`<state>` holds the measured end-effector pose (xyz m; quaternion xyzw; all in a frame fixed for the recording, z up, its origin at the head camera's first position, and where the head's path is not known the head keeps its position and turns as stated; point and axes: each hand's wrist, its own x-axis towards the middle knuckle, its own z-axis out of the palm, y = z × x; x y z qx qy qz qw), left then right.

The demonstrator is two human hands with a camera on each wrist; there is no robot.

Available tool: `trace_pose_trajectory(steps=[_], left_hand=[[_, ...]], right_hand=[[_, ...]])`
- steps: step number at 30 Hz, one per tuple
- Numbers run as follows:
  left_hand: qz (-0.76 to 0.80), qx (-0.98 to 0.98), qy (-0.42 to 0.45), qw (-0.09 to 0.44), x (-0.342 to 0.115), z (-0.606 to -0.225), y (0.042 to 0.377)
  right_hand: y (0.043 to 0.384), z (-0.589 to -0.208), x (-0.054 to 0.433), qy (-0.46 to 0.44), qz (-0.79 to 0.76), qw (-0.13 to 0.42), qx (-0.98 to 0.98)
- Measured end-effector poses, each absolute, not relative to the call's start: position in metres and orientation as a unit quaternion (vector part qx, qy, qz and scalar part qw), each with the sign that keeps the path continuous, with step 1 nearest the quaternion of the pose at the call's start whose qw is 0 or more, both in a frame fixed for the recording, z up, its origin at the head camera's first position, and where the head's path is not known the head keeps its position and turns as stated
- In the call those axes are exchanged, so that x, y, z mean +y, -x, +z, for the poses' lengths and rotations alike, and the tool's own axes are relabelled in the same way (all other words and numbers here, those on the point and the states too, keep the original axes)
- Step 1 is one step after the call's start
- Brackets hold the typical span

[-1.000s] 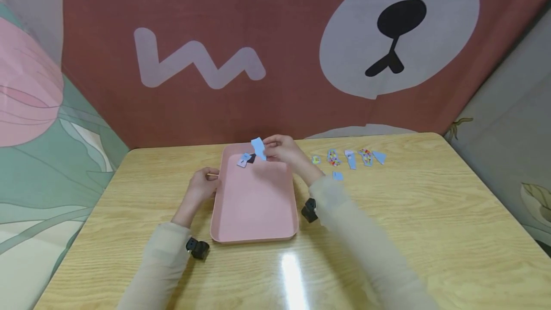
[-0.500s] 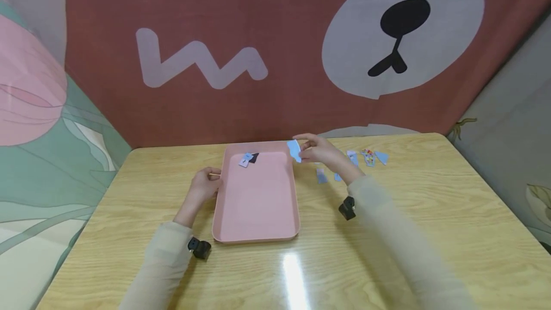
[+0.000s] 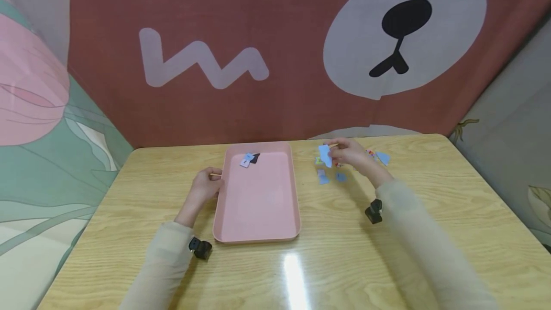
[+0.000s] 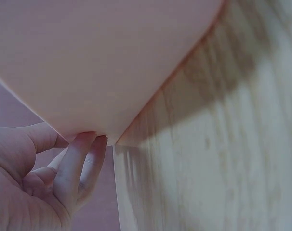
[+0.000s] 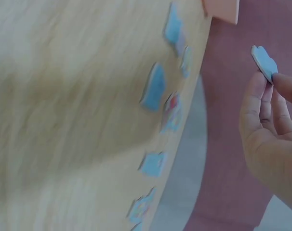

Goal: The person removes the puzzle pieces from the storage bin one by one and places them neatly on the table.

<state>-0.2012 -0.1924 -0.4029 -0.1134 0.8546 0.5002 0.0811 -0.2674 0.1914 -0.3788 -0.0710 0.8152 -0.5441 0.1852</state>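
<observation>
A light blue puzzle piece (image 3: 325, 155) is pinched between the thumb and fingertips of my right hand (image 3: 352, 153), raised over the back right of the table. In the right wrist view, the held piece (image 5: 265, 62) shows its thin edge. My left hand (image 3: 204, 186) holds the left rim of the pink tray (image 3: 258, 204). Seen from the left wrist, fingertips (image 4: 86, 139) press the tray's outer wall. Near the tray's back left corner lie several small pieces, among them a pale printed one (image 3: 244, 163) and a black one (image 3: 255, 159).
Several puzzle pieces lie on the wooden table (image 3: 336, 233) right of the tray, including a blue-and-pink one (image 3: 323, 177), a small blue one (image 3: 340, 176) and a blue triangular one (image 3: 382, 158). My right hand hides some others. A printed cloth (image 3: 206, 114) hangs behind the table.
My right hand has carried the light blue piece rightward, from above the tray to above the loose pieces on the table. My left hand stays at the tray's rim.
</observation>
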Motion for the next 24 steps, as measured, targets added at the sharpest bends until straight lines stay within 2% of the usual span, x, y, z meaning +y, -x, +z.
trace_pose_trajectory(steps=[17, 24], left_hand=[[0.498, 0.855, 0.119, 0.080, -0.192, -0.403, 0.201], [0.493, 0.858, 0.120, 0.081, -0.191, -0.402, 0.201]], right_hand=[[0.254, -0.401, 0.247, 0.068, -0.527, 0.199, 0.823], [0.252, -0.405, 0.267, 0.058, -0.521, 0.226, 0.821]])
